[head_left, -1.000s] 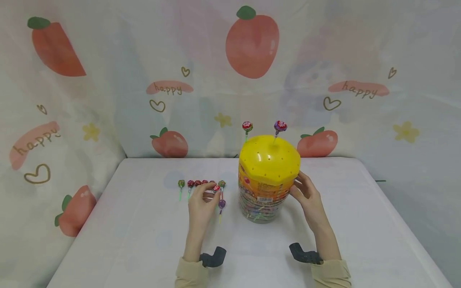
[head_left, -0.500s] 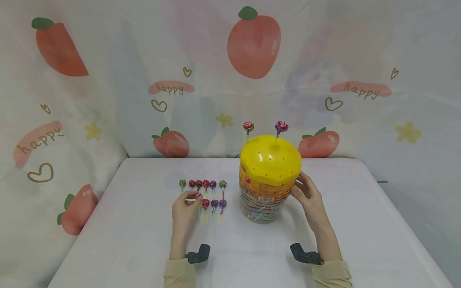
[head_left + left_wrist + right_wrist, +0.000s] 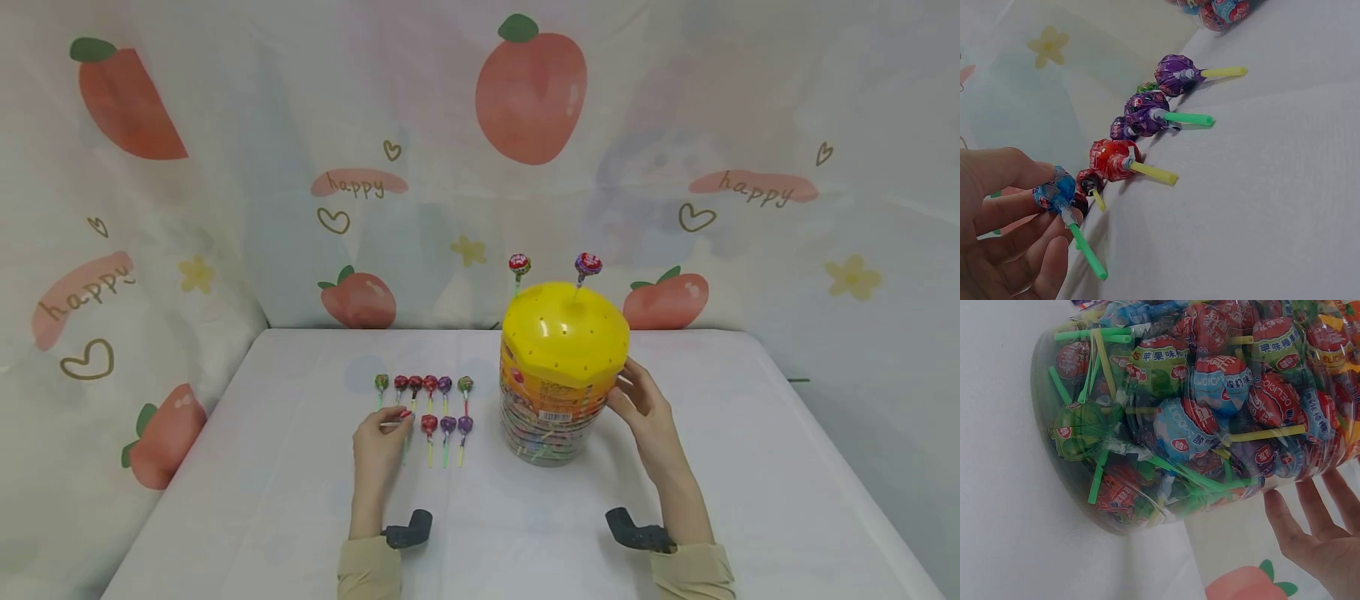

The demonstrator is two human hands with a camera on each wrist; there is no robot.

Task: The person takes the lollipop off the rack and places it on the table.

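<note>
My left hand (image 3: 378, 442) pinches a lollipop (image 3: 1055, 192) with a blue wrapper and green stick, its stick slanting down in the left wrist view. It is at the left end of the front row, beside a red lollipop (image 3: 429, 424) and two purple ones (image 3: 447, 425). My right hand (image 3: 643, 412) rests against the right side of a large clear candy jar (image 3: 543, 429), its fingertips touching the wall in the right wrist view. A dotted yellow lid (image 3: 562, 329) tops the jar. Two lollipops (image 3: 588, 265) stand upright in it.
Behind the front row lies a back row of several lollipops (image 3: 430, 383), sticks towards me. Many wrapped lollipops (image 3: 1221, 384) fill the jar. The white-covered table (image 3: 262, 467) meets a printed cloth backdrop (image 3: 435, 108) at its rear edge and left side.
My left hand has moved left and a little towards me with the lollipop, uncovering front-row lollipops, and its stick now points down towards the table. My right hand stays at the jar.
</note>
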